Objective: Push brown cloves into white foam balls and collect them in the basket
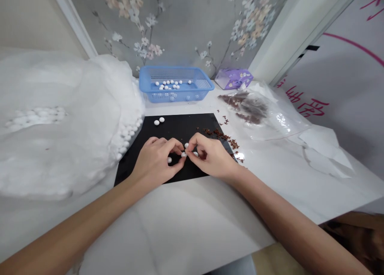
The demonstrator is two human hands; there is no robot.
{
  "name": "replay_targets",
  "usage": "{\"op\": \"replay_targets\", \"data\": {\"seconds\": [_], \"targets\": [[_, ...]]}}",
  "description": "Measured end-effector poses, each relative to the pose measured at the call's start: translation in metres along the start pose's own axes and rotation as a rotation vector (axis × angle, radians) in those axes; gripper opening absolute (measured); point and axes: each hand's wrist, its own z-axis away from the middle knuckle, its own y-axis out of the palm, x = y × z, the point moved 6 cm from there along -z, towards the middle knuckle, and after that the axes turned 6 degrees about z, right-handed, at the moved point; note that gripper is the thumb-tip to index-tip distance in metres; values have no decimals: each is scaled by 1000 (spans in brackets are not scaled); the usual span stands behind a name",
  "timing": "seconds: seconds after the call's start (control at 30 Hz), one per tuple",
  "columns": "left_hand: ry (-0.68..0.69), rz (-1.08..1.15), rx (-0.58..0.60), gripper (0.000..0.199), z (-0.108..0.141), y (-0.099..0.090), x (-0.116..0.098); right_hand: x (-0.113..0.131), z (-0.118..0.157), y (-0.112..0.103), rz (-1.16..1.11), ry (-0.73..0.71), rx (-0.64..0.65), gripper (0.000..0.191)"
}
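Over the black mat (180, 127), my left hand (157, 159) is closed, with thumb and forefinger around a small white ball (183, 155). My right hand (211, 155) meets it there in a pinch; whatever is between its fingertips is too small to make out. Other white balls lie close to the fingers, one under my left hand (169, 160) and two by my right, partly covered. Two more white balls (159, 121) rest at the mat's upper left. Small brown, star-ended bits that look like dried cloves (222, 135) are scattered along its right side.
A blue basket (177, 97) with several white balls stands at the back. To the left sits a large translucent bag (69, 147) full of white balls. A purple tissue pack (234, 79), a clear bag of brown bits (264, 115) and white paper (324, 147) are on the right.
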Motion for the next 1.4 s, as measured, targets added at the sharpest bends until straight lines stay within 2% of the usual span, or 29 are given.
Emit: {"op": "replay_targets", "data": {"seconds": [0.4,0.87,1.4], "targets": [[-8,22,0,8,0,1,2,3,2,4,62,-118,60,16],[-112,78,34,10,0,2,6,7,4,1,50,-134,52,19],[-121,87,30,12,0,1,7,7,6,7,149,-120,102,20]]}}
